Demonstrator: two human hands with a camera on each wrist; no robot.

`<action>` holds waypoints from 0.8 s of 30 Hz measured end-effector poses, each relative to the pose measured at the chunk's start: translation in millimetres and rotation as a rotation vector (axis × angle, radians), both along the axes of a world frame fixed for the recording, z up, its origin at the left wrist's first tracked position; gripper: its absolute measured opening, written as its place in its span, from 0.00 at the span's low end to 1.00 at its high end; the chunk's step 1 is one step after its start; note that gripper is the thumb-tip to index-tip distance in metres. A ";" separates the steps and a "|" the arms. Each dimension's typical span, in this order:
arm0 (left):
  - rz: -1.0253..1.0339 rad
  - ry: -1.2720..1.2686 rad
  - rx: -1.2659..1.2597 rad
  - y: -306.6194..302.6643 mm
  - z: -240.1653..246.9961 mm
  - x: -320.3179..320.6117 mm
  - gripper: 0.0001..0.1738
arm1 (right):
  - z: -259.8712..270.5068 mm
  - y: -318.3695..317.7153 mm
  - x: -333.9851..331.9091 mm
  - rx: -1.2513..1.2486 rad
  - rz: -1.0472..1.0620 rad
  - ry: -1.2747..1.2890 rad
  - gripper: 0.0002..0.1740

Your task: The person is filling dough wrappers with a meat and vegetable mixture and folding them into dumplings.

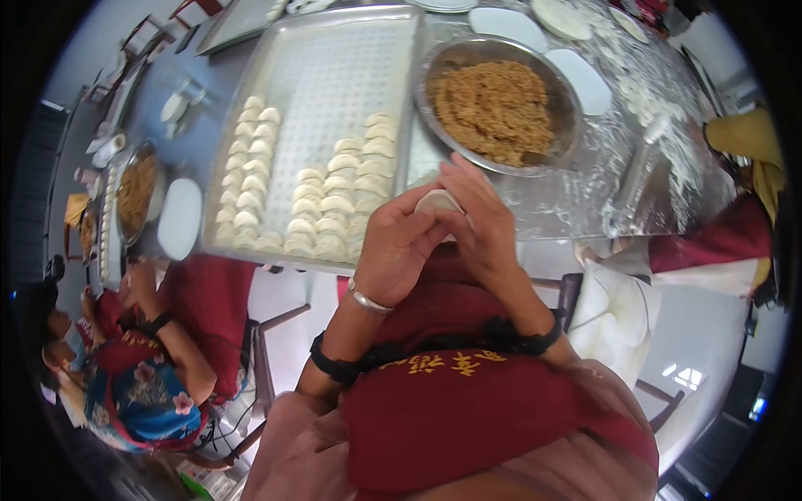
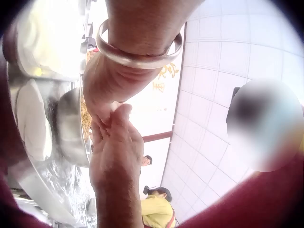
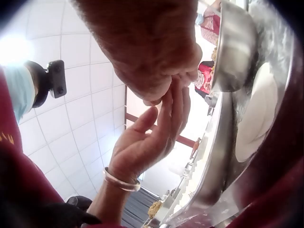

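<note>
A pale dough piece (image 1: pixel 439 201) sits between both hands in the head view, near the table's front edge. My left hand (image 1: pixel 396 249), with a silver bangle at the wrist, pinches its left side. The right hand (image 1: pixel 482 221) curls round its right side, fingers pointing up. In the left wrist view the left hand (image 2: pixel 111 85) meets the right hand (image 2: pixel 116 161), with only a bit of dough showing. The right wrist view has the right hand (image 3: pixel 156 61) covering the dough and the left hand (image 3: pixel 147 137) beyond it.
Rows of dumplings (image 1: pixel 332 204) lie on a metal tray (image 1: pixel 408 100) to the left. A steel bowl (image 1: pixel 428 108) of brown filling (image 1: pixel 493 108) stands ahead. Flour and a rolling-pin-like object (image 1: pixel 642 171) are at the right. Another person (image 1: pixel 159 376) sits at the left.
</note>
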State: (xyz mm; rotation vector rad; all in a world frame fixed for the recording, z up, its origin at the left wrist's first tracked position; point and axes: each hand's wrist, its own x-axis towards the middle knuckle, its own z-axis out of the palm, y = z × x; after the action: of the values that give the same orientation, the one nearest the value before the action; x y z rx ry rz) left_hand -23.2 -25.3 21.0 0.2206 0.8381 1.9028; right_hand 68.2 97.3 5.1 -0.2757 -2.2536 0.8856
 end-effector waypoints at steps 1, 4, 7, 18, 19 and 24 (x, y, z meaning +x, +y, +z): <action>0.008 0.039 -0.038 -4.5 0.9 -4.4 0.24 | 6.2 -2.0 2.7 -0.029 0.000 -0.008 0.18; 0.133 0.265 -0.231 -19.9 7.7 -31.0 0.21 | 6.1 7.4 11.9 -0.089 -0.019 -0.019 0.18; 0.257 0.434 -0.406 -38.2 -1.0 -76.9 0.21 | 3.5 12.2 20.3 -0.195 -0.077 -0.042 0.14; 0.321 1.038 -0.761 -31.9 -84.1 -215.6 0.21 | 2.3 11.4 30.5 -0.357 -0.054 -0.100 0.10; 0.292 1.035 -0.789 -30.2 -88.2 -217.4 0.21 | 2.5 12.5 31.6 -0.349 -0.058 -0.102 0.10; 0.190 0.966 -0.761 -30.1 -101.0 -222.2 0.20 | -1.9 22.5 41.8 -0.316 -0.114 -0.106 0.10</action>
State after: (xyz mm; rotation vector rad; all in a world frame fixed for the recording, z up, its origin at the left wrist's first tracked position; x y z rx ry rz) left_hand -245.3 -55.4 -80.0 0.6128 2.2139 1.4421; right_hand 110.0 119.8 3.2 -0.6003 -2.1622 1.1884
